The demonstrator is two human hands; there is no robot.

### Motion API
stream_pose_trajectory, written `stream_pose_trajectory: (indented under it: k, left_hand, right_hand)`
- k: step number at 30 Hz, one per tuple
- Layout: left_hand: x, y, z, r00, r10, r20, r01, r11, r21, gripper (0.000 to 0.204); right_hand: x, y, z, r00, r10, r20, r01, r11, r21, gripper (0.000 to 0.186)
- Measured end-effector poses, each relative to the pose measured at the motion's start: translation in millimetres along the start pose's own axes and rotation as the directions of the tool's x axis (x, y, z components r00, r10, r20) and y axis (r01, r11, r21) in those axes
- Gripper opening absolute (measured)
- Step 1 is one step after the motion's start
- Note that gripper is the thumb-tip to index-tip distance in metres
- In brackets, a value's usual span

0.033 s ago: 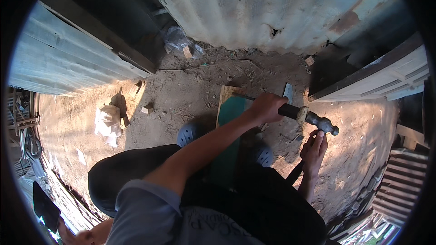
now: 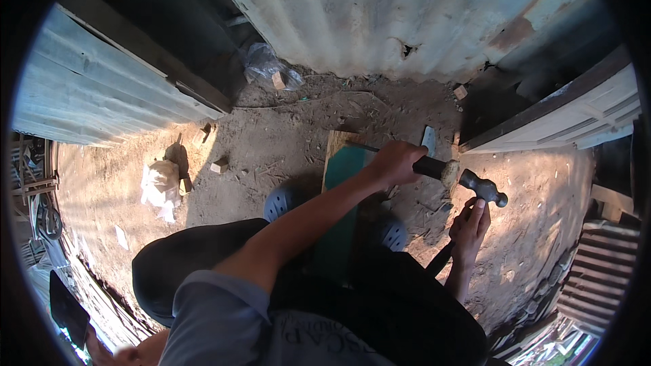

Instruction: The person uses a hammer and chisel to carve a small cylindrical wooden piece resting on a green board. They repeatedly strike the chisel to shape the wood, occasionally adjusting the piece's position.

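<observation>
Left hand (image 2: pixel 400 164) closed round the dark handle of a chisel-like tool (image 2: pixel 430 167); shaft over the board (image 2: pixel 344 168) near its far end, handle beyond the right edge. Right hand (image 2: pixel 469 225) grips the hammer (image 2: pixel 483 188). Change: hammer head, earlier nearly against the handle's butt, now slightly apart; judged, no force reaching the tool.

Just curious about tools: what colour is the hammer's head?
Dark metallic grey; the hammer's head shows best in the head-camera view.
</observation>
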State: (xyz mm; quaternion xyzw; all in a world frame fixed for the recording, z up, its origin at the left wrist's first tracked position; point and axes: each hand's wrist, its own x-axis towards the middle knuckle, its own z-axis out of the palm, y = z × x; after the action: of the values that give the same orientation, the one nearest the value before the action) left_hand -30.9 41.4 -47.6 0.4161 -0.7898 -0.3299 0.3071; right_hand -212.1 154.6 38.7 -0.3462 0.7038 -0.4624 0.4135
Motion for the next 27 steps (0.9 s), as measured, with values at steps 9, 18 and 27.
stream_pose_trajectory:
  k: [9, 18, 27]
  left_hand:
    - [0.3, 3.8, 0.7, 0.988, -0.037, 0.153, 0.032, 0.999, 0.034, 0.036]
    - [-2.1, -2.7, 8.9, 0.991, 0.009, 0.135, -0.018, 0.998, 0.066, 0.028]
    - [1.2, 3.6, 6.0, 0.962, -0.066, 0.264, 0.05, 0.997, 0.066, 0.037]
  right_hand:
    - [0.5, 3.5, 3.6, 0.994, 0.099, 0.046, -0.102, 0.993, 0.059, 0.033]
    - [4.8, 3.7, 7.5, 1.0, -0.005, -0.017, 0.005, 1.0, -0.022, 0.033]
    - [8.0, 28.4, -4.1, 0.957, -0.29, 0.008, 0.276, 0.905, -0.324, 0.035]
